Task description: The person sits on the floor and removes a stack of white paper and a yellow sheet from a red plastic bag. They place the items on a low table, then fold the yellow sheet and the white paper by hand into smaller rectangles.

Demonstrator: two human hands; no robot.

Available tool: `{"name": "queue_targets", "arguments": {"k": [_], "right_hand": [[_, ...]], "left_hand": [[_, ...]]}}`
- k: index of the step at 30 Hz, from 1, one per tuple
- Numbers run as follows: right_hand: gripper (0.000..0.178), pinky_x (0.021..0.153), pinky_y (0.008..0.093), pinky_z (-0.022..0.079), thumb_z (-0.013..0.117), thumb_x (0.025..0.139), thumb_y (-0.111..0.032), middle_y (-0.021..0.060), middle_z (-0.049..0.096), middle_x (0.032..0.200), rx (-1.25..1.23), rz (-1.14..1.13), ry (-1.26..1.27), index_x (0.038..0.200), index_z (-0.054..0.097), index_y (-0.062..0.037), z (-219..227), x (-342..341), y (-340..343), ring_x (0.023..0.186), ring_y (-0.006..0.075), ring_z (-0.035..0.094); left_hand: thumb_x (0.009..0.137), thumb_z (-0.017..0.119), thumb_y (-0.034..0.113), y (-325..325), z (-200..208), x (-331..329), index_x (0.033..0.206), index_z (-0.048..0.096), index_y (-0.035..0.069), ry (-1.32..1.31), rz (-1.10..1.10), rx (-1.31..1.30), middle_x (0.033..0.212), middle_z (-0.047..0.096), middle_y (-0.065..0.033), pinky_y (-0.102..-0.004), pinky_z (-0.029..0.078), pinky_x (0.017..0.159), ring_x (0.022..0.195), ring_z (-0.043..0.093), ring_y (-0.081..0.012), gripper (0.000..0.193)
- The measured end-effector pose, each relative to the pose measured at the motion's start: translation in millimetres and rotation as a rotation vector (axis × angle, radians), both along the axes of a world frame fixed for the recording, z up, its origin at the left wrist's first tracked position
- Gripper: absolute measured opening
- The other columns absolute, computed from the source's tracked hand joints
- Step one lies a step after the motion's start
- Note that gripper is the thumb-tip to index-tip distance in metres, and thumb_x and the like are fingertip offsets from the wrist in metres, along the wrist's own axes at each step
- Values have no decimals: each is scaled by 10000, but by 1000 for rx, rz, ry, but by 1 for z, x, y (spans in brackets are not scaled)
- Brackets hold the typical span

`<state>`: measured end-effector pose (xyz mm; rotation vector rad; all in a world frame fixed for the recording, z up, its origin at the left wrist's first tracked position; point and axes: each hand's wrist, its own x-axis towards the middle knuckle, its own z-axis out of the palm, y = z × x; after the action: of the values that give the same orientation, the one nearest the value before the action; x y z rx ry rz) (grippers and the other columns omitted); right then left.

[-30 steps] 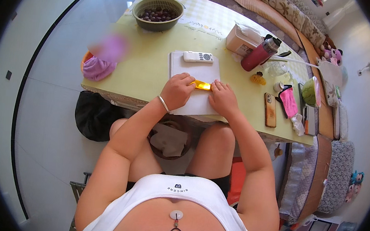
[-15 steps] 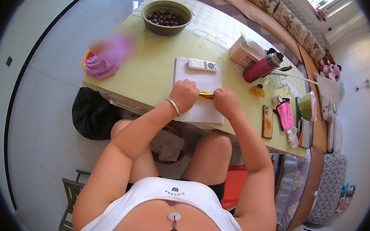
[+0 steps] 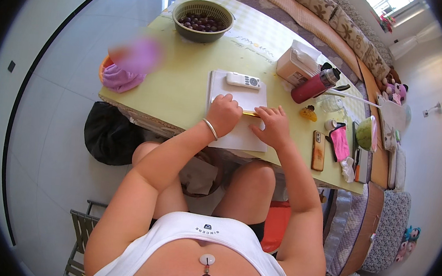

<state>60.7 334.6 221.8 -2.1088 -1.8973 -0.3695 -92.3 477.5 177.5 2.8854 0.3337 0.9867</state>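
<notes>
My left hand [image 3: 225, 114] is closed round one end of a thin, shiny gold-yellow strip [image 3: 249, 113], whose exact kind I cannot make out. My right hand [image 3: 273, 126] has its fingers spread, the fingertips at the strip's other end and the thumb apart below it. Both hands are over white paper sheets [image 3: 237, 135] at the table's near edge. On the sheets, just beyond the hands, lies a white remote control [image 3: 243, 80].
Far left stands a basin of dark round fruit [image 3: 203, 23], with purple cloth [image 3: 119, 79] nearer. To the right are a tissue box [image 3: 295, 66], red thermos [image 3: 314, 86], yellow hair claw [image 3: 308, 113], phone [image 3: 318, 151], pink cloth item [image 3: 340, 142] and cut melon [image 3: 366, 134].
My right hand has loosened its closed grip, and its fingers are now stretched out with the thumb apart. The left hand stays closed on the strip, less of which shows now.
</notes>
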Motion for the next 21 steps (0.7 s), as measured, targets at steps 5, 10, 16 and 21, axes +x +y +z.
{"name": "queue_targets", "arguments": {"k": [5, 10, 16, 21], "right_hand": [[201, 979, 491, 434, 661, 803, -154, 79, 683, 1050, -39, -13, -15, 995, 666, -98, -18, 13, -7, 936, 250, 650], [292, 886, 397, 497, 688, 803, -67, 91, 686, 1046, 268, -101, 343, 1093, 657, -66, -11, 8, -3, 932, 214, 658], [604, 741, 266, 545, 652, 873, -44, 166, 623, 1131, 263, -282, 1538, 1395, 353, 21, -32, 44, -2, 930, 216, 665], [523, 736, 261, 546, 628, 868, -15, 142, 614, 1141, 240, -189, 1659, 1354, 436, -23, -54, 28, 14, 907, 188, 665]], "left_hand": [[719, 602, 111, 5, 16, -5, 662, 615, 89, -53, 0, 16, 790, 597, -57, -374, 448, 706, 781, 563, -253, 62], [738, 614, 99, -1, 19, -1, 697, 657, 84, -120, 139, -73, 838, 594, -62, -380, 484, 647, 740, 592, -251, 61], [779, 639, 81, 18, 29, -8, 864, 741, 113, -271, 244, -329, 870, 641, -22, -357, 525, 619, 708, 646, -244, 136], [757, 639, 69, 23, 36, -20, 862, 733, 110, -365, 179, -332, 868, 652, -26, -348, 525, 626, 718, 651, -239, 147]]}}
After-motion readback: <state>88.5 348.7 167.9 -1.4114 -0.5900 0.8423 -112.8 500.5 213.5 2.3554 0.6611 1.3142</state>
